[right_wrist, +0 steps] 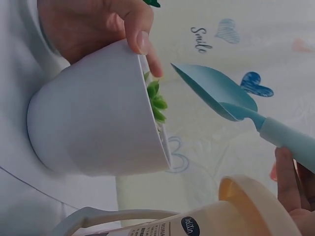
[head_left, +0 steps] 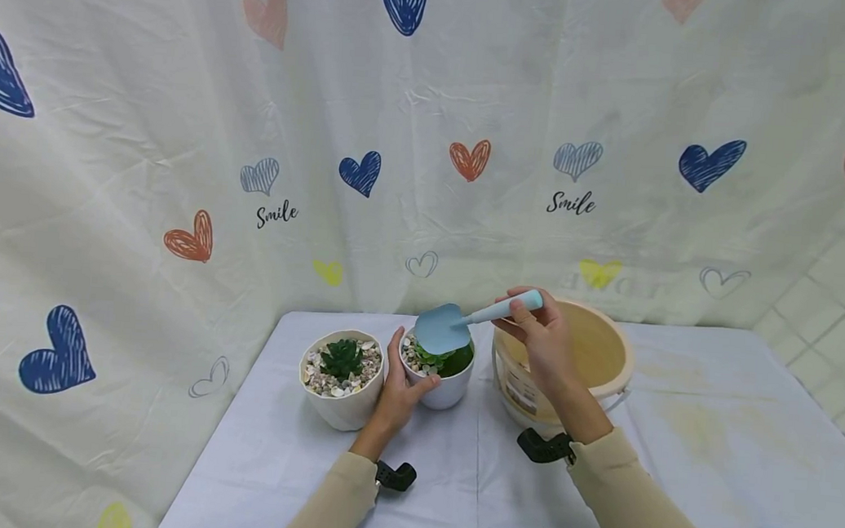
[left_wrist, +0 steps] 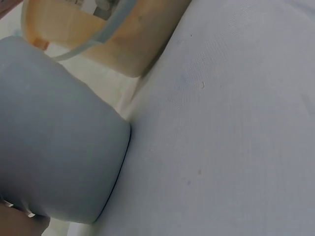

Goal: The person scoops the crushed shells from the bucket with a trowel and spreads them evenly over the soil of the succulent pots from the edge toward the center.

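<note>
My right hand holds a light blue garden trowel by its handle. The blade hangs over a small white flower pot holding a green succulent and pale pebbles, and stands apart from the rim in the right wrist view. My left hand grips that pot from its left side, thumb at the rim. The pot stands on the cloth-covered table; its smooth wall fills much of the left wrist view. A cream flower pot with a dark green succulent among pebbles is just left of my left hand.
A cream plastic bucket with a pale handle and a label stands right of the small pot, under my right hand. White cloth with faint yellowish stains covers the table. Behind hangs a white curtain printed with hearts.
</note>
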A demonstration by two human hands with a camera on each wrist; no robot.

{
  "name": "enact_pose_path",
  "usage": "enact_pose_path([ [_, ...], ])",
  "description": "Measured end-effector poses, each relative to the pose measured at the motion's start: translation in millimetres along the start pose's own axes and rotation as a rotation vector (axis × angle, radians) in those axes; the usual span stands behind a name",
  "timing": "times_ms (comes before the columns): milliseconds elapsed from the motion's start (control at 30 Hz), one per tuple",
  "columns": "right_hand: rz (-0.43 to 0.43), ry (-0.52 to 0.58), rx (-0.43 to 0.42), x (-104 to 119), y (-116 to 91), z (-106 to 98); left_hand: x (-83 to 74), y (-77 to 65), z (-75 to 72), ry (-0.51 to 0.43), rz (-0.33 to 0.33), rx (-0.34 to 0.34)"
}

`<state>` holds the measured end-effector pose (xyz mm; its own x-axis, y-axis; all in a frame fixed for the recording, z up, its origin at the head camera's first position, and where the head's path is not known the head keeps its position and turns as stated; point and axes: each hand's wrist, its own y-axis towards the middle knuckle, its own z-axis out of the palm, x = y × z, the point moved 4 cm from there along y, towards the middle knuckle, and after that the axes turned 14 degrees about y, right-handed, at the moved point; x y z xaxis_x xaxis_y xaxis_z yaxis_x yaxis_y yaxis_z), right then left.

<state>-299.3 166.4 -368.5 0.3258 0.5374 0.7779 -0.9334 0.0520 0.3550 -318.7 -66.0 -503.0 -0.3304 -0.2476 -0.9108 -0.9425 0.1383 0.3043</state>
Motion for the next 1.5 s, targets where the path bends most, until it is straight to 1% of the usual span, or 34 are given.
enact_pose_path([
  [100,-0.016,0.024,-0.055,5,1,-5,-7.1,-2.2,0.3,0.062,0.018,-0.049],
  [167,-0.026,0.056,-0.089,11,-1,-9,-14.3,-4.7,0.9,0.132,0.032,-0.079],
  [233,-0.042,0.086,-0.111,20,-3,-14,-23.3,-7.4,2.5,0.225,0.059,-0.111],
  [300,-0.067,0.132,-0.122,30,-6,-19,-33.6,-10.0,4.4,0.338,0.104,-0.153],
  [333,-0.086,0.15,-0.127,36,-8,-22,-39.0,-11.4,5.8,0.394,0.138,-0.177],
  [400,-0.122,0.174,-0.137,49,-12,-28,-50.1,-14.3,9.5,0.505,0.228,-0.241],
  [467,-0.152,0.194,-0.143,63,-17,-36,-61.6,-18.3,14.2,0.577,0.34,-0.307],
  [500,-0.166,0.194,-0.15,70,-20,-41,-67.6,-20.7,17.1,0.595,0.402,-0.334],
  [567,-0.192,0.19,-0.162,82,-25,-51,-78.2,-25.7,23.8,0.601,0.511,-0.368],
  [600,-0.203,0.174,-0.169,88,-27,-56,-83.3,-28.5,27.3,0.581,0.555,-0.37],
  [633,-0.211,0.154,-0.175,92,-29,-61,-87.2,-31.0,31.1,0.559,0.583,-0.361],
  [667,-0.214,0.112,-0.18,97,-30,-66,-90.4,-33.2,35.3,0.529,0.599,-0.34],
  [700,-0.209,0.048,-0.184,100,-31,-70,-93.1,-35.3,39.7,0.499,0.597,-0.307],
  [733,-0.196,-0.027,-0.181,102,-31,-74,-94.6,-37.0,44.5,0.466,0.577,-0.265],
  [767,-0.175,-0.139,-0.18,103,-31,-77,-96.0,-38.7,49.7,0.431,0.551,-0.214],
  [867,-0.101,-0.534,-0.153,101,-30,-84,-97.1,-40.8,66.2,0.336,0.418,-0.054],
  [933,-0.064,-0.785,-0.121,96,-27,-86,-97.2,-40.3,77.1,0.286,0.322,0.039],
  [967,-0.055,-0.898,-0.103,93,-26,-87,-97.3,-39.2,82.0,0.264,0.286,0.072],
  [1000,-0.048,-0.977,-0.08,90,-24,-87,-97.5,-37.8,86.4,0.242,0.253,0.096],
  [1067,-0.038,-1.097,-0.018,85,-20,-87,-97.8,-33.8,93.9,0.213,0.211,0.114],
  [1133,-0.033,-1.162,0.059,79,-16,-86,-98.3,-29.3,99.4,0.188,0.174,0.108],
  [1267,-0.007,-1.196,0.2,68,-10,-86,-95.8,-21.1,107.7,0.134,0.113,0.082],
  [1367,0.011,-1.211,0.258,63,-9,-86,-92.4,-16.8,113.2,0.089,0.086,0.079],
  [1500,0.019,-1.244,0.296,62,-9,-82,-88.8,-13.0,118.0,0.063,0.067,0.072],
])
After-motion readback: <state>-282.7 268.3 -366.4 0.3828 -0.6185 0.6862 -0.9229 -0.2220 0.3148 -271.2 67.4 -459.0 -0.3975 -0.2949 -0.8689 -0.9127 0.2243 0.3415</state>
